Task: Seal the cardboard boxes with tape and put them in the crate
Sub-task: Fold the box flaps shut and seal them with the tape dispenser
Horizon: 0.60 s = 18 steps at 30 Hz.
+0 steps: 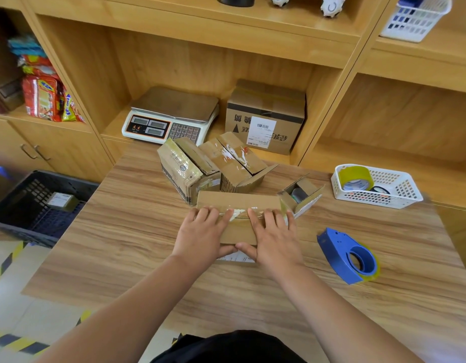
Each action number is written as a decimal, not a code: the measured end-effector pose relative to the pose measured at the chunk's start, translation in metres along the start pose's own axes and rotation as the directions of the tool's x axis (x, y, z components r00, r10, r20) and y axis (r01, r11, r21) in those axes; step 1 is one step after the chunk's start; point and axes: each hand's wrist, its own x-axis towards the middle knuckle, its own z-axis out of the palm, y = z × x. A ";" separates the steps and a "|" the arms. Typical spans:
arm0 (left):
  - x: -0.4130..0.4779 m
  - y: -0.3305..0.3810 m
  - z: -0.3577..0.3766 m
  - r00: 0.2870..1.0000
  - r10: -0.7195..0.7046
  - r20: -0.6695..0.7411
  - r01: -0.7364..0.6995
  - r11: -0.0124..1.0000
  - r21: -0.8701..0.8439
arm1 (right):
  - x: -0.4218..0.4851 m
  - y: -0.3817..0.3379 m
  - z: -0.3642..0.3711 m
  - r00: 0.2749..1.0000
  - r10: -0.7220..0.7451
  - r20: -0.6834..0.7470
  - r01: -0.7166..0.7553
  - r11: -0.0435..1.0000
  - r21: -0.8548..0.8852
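Note:
A flat cardboard box (pixel 238 201) lies in the middle of the wooden table (pixel 127 247), with a strip of clear tape along its top seam. My left hand (pixel 200 231) and my right hand (pixel 273 235) rest flat on the box, fingers spread over the tape, thumbs at its near edge. The blue tape dispenser (pixel 348 256) lies on the table to the right, apart from both hands. A dark crate (pixel 39 205) stands on the floor at the left with one small box (pixel 62 201) in it.
Behind the box stand a taped box (pixel 183 170), a box with open flaps (pixel 237 163) and a small open box (pixel 301 193). A white basket (pixel 376 186) holds tape rolls at the right. A scale (pixel 171 115) and a labelled box (pixel 264 119) sit on the shelf.

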 end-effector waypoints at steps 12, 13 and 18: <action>0.006 0.000 -0.018 0.990 0.064 0.126 -0.068 0.997 0.028 | -0.003 -0.009 -0.013 0.999 0.040 0.032 -0.039 0.999 -0.024; 0.008 0.001 -0.021 0.988 0.066 0.140 -0.071 0.997 0.033 | -0.002 -0.011 -0.014 0.998 0.033 0.049 -0.031 0.999 -0.041; 0.007 0.004 -0.013 0.997 0.024 0.076 -0.032 0.994 0.103 | 0.003 -0.009 -0.006 0.999 0.023 -0.027 -0.024 0.999 -0.041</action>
